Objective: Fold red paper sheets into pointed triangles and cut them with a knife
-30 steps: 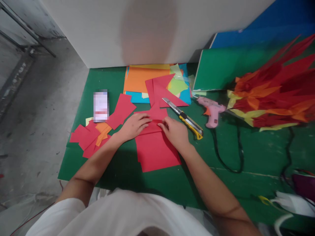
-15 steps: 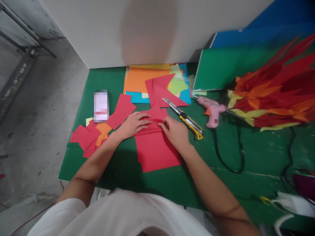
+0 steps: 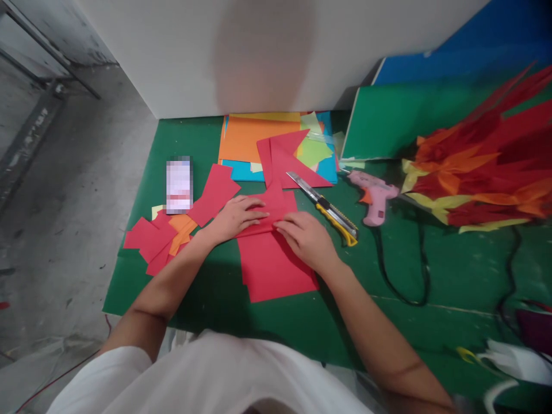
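Note:
A red paper sheet [image 3: 273, 267] lies on the green mat [image 3: 207, 299] in front of me, its far edge turned over into a fold. My left hand [image 3: 235, 217] rests flat on the left part of that fold, fingers stretched toward the middle. My right hand [image 3: 307, 238] presses flat on the fold's right part, fingers pointing left and nearly meeting the left fingertips. Neither hand grips anything.
A yellow-handled utility knife [image 3: 325, 208] lies just right of my right hand, and a pink glue gun [image 3: 374, 197] with a black cord beyond it. Red and orange offcuts [image 3: 161, 238] and a phone [image 3: 179, 184] lie left. Coloured sheets [image 3: 259, 141] are stacked behind; a red-orange paper flower [image 3: 483, 167] sits right.
My right hand has slid slightly toward me and flattened along the fold. My left hand has hardly moved. The view shifted a little.

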### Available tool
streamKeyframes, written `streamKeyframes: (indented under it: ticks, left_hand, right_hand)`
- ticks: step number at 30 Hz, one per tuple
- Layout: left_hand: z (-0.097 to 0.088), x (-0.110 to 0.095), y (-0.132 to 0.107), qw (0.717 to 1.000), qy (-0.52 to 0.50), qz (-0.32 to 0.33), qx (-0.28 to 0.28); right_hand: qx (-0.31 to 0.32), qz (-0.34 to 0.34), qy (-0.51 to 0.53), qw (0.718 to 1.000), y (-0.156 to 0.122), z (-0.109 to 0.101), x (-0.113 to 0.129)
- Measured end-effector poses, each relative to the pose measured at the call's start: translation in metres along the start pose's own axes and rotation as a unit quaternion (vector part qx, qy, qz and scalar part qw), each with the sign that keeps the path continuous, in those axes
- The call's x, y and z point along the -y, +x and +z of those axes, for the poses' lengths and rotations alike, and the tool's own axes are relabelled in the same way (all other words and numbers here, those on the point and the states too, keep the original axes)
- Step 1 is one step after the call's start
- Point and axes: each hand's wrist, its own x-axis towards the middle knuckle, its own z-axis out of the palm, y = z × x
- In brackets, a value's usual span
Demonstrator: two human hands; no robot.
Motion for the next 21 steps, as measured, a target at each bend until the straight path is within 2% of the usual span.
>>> streamKeyframes:
  ticks: [2, 4, 15, 21]
  left_hand:
    - [0.001, 0.001, 0.0, 1.0, 0.002, -0.003, -0.001]
    - [0.002, 0.001, 0.0, 1.0, 0.003, -0.005, -0.003]
    - [0.002, 0.002, 0.0, 1.0, 0.017, 0.001, 0.004]
    - [0.001, 0.002, 0.001, 1.0, 0.011, 0.001, 0.001]
  right_hand:
    - [0.028, -0.047, -0.001, 0.999, -0.003, 0.0, 0.001]
    - [0.047, -0.064, -0.012, 0.997, -0.007, 0.002, 0.0]
    - [0.055, -0.064, -0.035, 0.996, -0.013, 0.001, 0.001]
    - [0.053, -0.089, -0.037, 0.994, -0.01, 0.004, 0.005]
